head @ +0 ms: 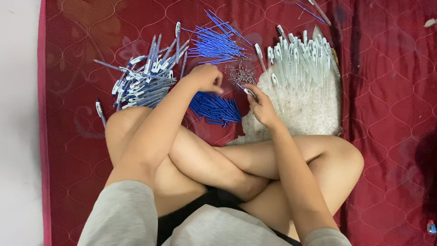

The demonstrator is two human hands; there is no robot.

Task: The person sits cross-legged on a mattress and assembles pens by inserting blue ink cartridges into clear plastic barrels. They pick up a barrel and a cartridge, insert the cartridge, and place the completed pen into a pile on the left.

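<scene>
I sit cross-legged on a dark red quilted mat (387, 91). My left hand (207, 77) hovers with fingers curled over a pile of short blue pen parts (216, 109), holding nothing that I can make out. My right hand (260, 104) grips a pen barrel (248, 91) by its tip, next to a small heap of metal springs (241, 74). A pile of assembled blue-and-white pens (143, 79) lies at the left. Thin blue refills (216, 43) lie at the top centre. Clear pen barrels (302, 61) lie on a pale cloth (300, 114) at the right.
My crossed legs (218, 159) fill the middle foreground. A single pen (100, 111) lies apart at the left. The mat's pink edge (43, 123) borders a white floor at the left. A small bottle (431, 226) stands at the bottom right corner.
</scene>
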